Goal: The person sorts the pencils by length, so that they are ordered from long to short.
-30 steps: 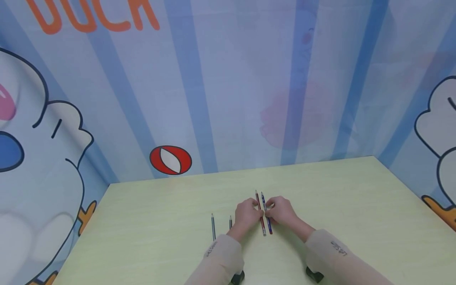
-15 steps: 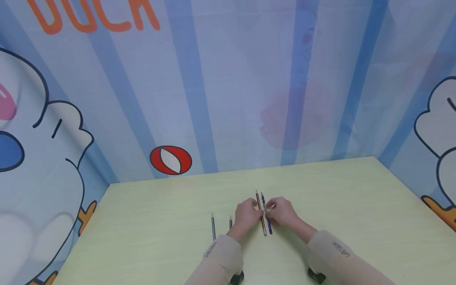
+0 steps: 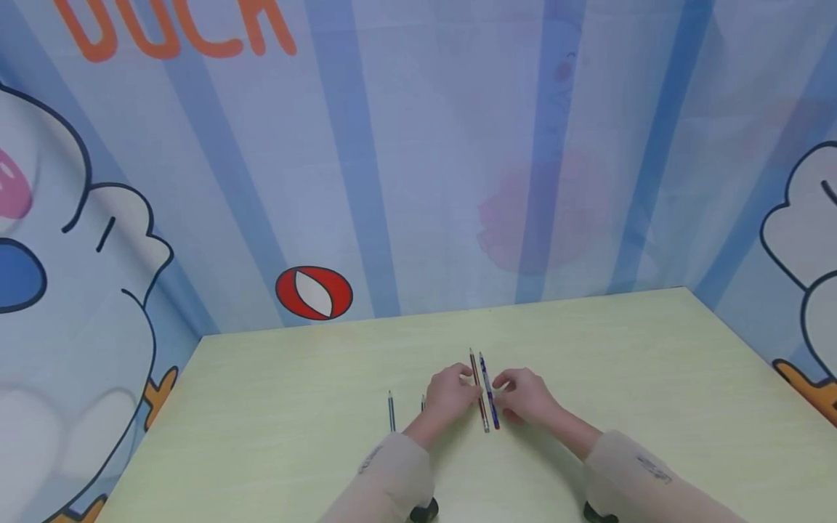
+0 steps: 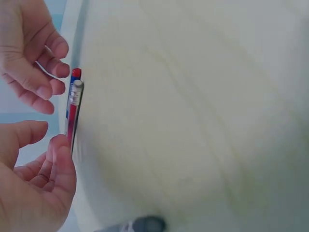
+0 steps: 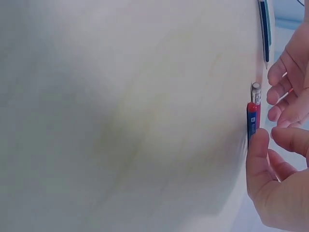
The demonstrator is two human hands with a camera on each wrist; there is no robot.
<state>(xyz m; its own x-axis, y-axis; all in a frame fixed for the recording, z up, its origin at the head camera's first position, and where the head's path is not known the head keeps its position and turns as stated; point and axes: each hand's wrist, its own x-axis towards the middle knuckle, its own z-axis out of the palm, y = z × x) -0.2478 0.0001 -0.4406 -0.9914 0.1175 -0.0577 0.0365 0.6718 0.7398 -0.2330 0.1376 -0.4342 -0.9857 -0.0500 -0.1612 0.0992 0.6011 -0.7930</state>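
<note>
Two pencils lie side by side on the table. The red pencil (image 3: 484, 417) has a silver ferrule and eraser at its near end; the blue patterned pencil (image 3: 487, 378) is tipped red there. My left hand (image 3: 448, 394) is beside the red pencil, its thumb at the shaft, with a gap between thumb and forefinger in the left wrist view. To the right of the blue pencil is my right hand (image 3: 528, 396), fingers loosely bent and apart from each other. In the right wrist view its thumb (image 5: 258, 150) overlaps the blue pencil; contact is hard to tell.
Left of my left hand lie a teal pencil (image 3: 391, 410) and a dark pencil (image 3: 423, 402), both partly hidden by my arm. The pale yellow-green table (image 3: 294, 407) ends at a blue striped backdrop (image 3: 445, 181) with printed cartoon figures.
My right hand has drawn slightly right, away from the blue pencil, and its fingers have loosened. The left forearm has shifted a little left. Both middle pencils have hardly moved.
</note>
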